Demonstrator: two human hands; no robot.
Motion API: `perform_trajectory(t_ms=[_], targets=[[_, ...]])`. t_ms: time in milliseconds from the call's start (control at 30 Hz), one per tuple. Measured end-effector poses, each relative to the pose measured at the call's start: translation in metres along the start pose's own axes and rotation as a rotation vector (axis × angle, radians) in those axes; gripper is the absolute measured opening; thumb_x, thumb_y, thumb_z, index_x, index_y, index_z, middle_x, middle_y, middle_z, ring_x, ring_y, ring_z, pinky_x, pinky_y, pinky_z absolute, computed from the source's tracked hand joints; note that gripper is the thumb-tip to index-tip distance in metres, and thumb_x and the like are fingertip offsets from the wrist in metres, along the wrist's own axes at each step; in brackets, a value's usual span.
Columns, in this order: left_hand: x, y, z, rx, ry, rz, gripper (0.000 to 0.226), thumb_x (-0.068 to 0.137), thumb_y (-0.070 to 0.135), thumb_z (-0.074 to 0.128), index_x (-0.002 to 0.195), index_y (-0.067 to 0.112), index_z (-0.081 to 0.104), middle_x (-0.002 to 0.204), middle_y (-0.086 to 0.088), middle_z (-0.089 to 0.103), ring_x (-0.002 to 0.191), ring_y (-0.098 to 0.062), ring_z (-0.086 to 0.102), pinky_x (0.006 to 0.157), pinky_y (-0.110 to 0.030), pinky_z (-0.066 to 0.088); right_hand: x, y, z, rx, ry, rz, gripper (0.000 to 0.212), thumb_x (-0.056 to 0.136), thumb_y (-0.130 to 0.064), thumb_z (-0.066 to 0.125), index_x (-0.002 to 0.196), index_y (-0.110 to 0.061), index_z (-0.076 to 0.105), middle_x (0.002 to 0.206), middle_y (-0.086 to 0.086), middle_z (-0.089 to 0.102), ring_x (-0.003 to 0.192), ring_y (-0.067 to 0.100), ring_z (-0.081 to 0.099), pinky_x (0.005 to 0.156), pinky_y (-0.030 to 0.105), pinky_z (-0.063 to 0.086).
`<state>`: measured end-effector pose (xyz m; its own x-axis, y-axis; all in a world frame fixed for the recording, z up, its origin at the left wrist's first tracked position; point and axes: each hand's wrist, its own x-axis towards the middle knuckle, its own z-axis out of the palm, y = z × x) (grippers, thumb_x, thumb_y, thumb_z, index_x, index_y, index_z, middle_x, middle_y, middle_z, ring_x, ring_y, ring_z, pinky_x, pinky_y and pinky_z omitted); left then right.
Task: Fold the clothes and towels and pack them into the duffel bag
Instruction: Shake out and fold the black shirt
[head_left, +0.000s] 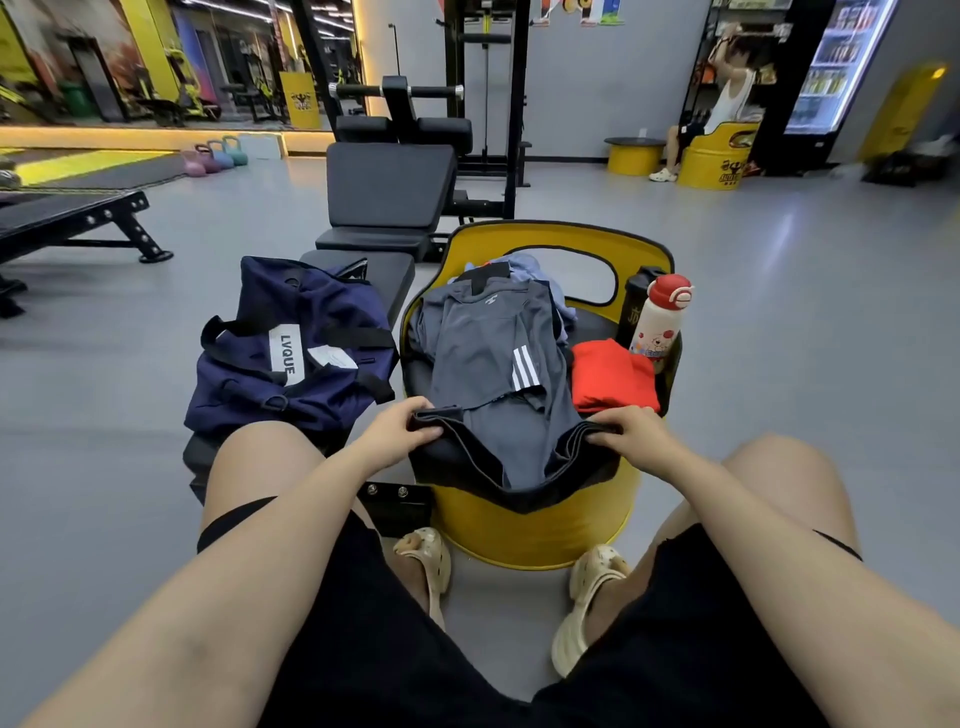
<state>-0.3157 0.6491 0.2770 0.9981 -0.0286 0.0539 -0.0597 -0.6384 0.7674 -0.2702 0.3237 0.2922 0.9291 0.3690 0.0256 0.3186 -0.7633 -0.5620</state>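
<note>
A grey garment with three white stripes (493, 374) lies spread over the black seat of a yellow barrel chair (540, 525), its dark lower hem hanging over the seat's near edge, and both grips are clamped on that hem: the left hand (397, 423) pinches the left corner, the right hand (631, 428) the right. A folded red cloth (610, 376) lies just beside the garment on its right, with a white bottle with a red cap (660, 322) behind it and bluish clothes (540, 273) bunched at the seat's back. The navy duffel bag (288, 353) sits on the black desk (384, 270) left of the chair.
</note>
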Motion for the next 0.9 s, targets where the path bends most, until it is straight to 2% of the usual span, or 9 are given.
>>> perform_trajectory(t_ms=[67,200,300,400,467,533,667,800,900], targets=[[0.011,0.001,-0.002,-0.026,0.075,-0.012,0.009,0.087,0.006,0.065,0.089,0.013,0.06,0.078,0.007,0.059,0.076,-0.003,0.053,0.067,-0.008,0.039,0.012,-0.001,-0.002,0.019,0.084,0.016,0.024,0.091,-0.018,0.063,0.115,-0.017,0.07,0.111,-0.003,0.069,0.104,0.015,0.059,0.085,0.028,0.048],[0.043,-0.005,-0.006,-0.055,0.155,-0.069,0.016,0.085,0.01,0.067,0.094,0.022,0.061,0.093,0.001,0.066,0.094,-0.017,0.06,0.085,-0.03,0.045,0.04,0.003,-0.005,0.064,0.115,0.061,0.02,0.092,-0.016,0.062,0.108,-0.022,0.072,0.106,-0.002,0.072,0.103,0.02,0.062,0.088,0.036,0.05],[0.074,-0.01,-0.007,-0.042,0.229,-0.13,0.018,0.085,0.013,0.068,0.092,0.027,0.059,0.098,-0.002,0.068,0.097,-0.02,0.061,0.09,-0.037,0.045,0.068,0.008,-0.006,0.061,0.1,0.068,0.021,0.093,-0.012,0.06,0.108,-0.018,0.072,0.106,0.0,0.072,0.102,0.019,0.061,0.086,0.03,0.046],[0.107,-0.012,-0.005,-0.12,0.241,-0.145,0.013,0.086,0.009,0.066,0.097,0.018,0.064,0.095,-0.003,0.067,0.094,-0.018,0.06,0.084,-0.029,0.045,0.1,0.01,-0.004,0.065,0.079,0.054,0.022,0.093,-0.007,0.057,0.11,-0.013,0.071,0.108,0.002,0.07,0.098,0.014,0.058,0.074,0.019,0.037],[0.126,-0.011,-0.003,-0.143,0.239,-0.122,0.013,0.088,0.008,0.064,0.1,0.014,0.065,0.093,-0.001,0.064,0.092,-0.014,0.057,0.074,-0.017,0.041,0.123,0.013,-0.003,0.086,0.1,0.039,0.021,0.093,-0.005,0.057,0.109,-0.009,0.07,0.107,0.007,0.07,0.099,0.019,0.059,0.071,0.018,0.034],[0.147,-0.012,-0.001,-0.173,0.225,-0.111,0.012,0.09,0.008,0.061,0.098,0.016,0.063,0.092,0.0,0.063,0.091,-0.013,0.055,0.072,-0.011,0.04,0.147,0.013,-0.001,0.124,0.12,0.046,0.018,0.092,-0.004,0.057,0.105,-0.009,0.068,0.105,0.008,0.07,0.102,0.024,0.06,0.073,0.021,0.034],[0.194,-0.02,-0.004,-0.14,0.223,-0.14,0.007,0.093,0.018,0.057,0.096,0.024,0.059,0.097,0.004,0.064,0.097,-0.017,0.057,0.088,-0.033,0.043,0.196,0.016,0.001,0.143,0.113,0.054,0.02,0.091,-0.003,0.056,0.106,-0.012,0.068,0.107,0.006,0.07,0.106,0.024,0.059,0.077,0.021,0.035],[0.24,-0.023,-0.008,-0.318,0.215,-0.189,0.01,0.099,0.013,0.047,0.104,0.018,0.054,0.107,-0.001,0.059,0.102,-0.016,0.052,0.092,-0.028,0.038,0.245,0.018,-0.001,0.177,0.127,0.073,0.021,0.093,-0.005,0.054,0.105,-0.016,0.068,0.108,0.006,0.069,0.108,0.025,0.058,0.077,0.022,0.035],[0.272,-0.031,-0.009,-0.37,0.252,-0.221,0.018,0.099,0.015,0.047,0.115,0.016,0.056,0.117,-0.003,0.059,0.111,-0.018,0.052,0.1,-0.03,0.038,0.281,0.023,-0.001,0.203,0.144,0.103,0.022,0.094,-0.007,0.052,0.108,-0.016,0.067,0.111,0.006,0.067,0.11,0.024,0.055,0.076,0.021,0.033]])
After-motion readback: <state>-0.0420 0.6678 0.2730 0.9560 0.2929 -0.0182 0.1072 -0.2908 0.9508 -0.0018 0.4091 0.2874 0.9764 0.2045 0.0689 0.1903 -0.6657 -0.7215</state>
